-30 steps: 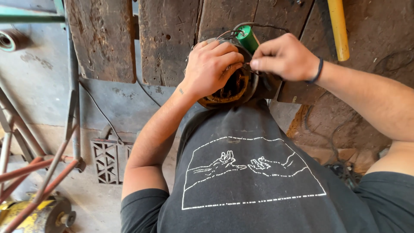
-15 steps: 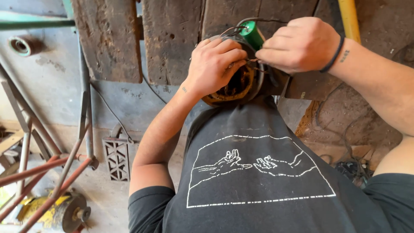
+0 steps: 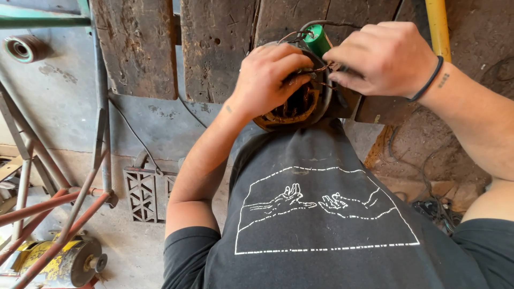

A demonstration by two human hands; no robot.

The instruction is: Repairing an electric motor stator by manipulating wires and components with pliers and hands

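Rough wooden planks (image 3: 214,48) make up the bench, and at its near edge I have the round motor stator (image 3: 292,107) braced against my shirt. My left hand (image 3: 267,80) is clamped around its rim; my right hand (image 3: 385,56) pinches the copper wires (image 3: 321,68) beside the green capacitor (image 3: 317,38). Looks like wiring work; next calls for steady, fine pulling. Stator's bore faces me, axis running bench-to-body.

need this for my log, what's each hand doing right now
Left hand: closed, gripping the round motor stator.
Right hand: closed, fingers pinching the thin wires beside the green cylinder.
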